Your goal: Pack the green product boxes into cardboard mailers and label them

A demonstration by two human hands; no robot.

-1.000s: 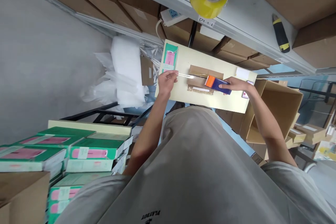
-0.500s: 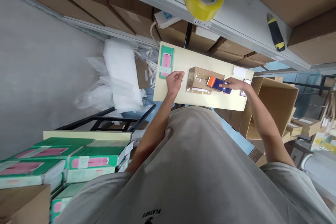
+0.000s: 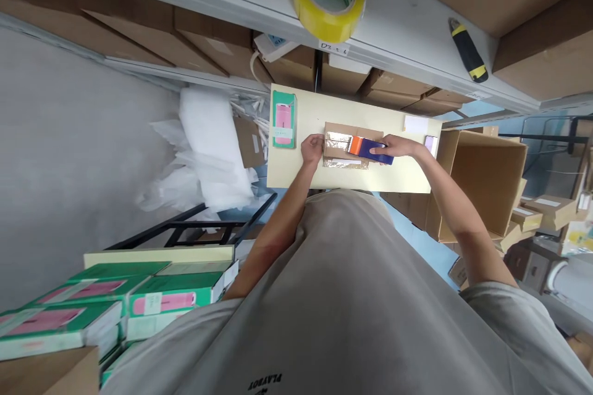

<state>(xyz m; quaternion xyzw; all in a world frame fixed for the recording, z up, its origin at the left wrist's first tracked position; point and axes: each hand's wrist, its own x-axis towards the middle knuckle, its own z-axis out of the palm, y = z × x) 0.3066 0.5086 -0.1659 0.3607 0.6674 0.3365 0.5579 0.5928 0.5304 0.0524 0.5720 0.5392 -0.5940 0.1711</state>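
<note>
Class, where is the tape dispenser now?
In the head view, the tape dispenser is in the right hand, over the right part of the taped brown carton.

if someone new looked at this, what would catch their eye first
Probably the big yellow tape roll on the grey shelf at the top of the view. Next, the orange-and-blue tape dispenser in the right hand, over a cardboard box on the pale tabletop. The stacked green boxes with pink pictures also stand out, at lower left.
</note>
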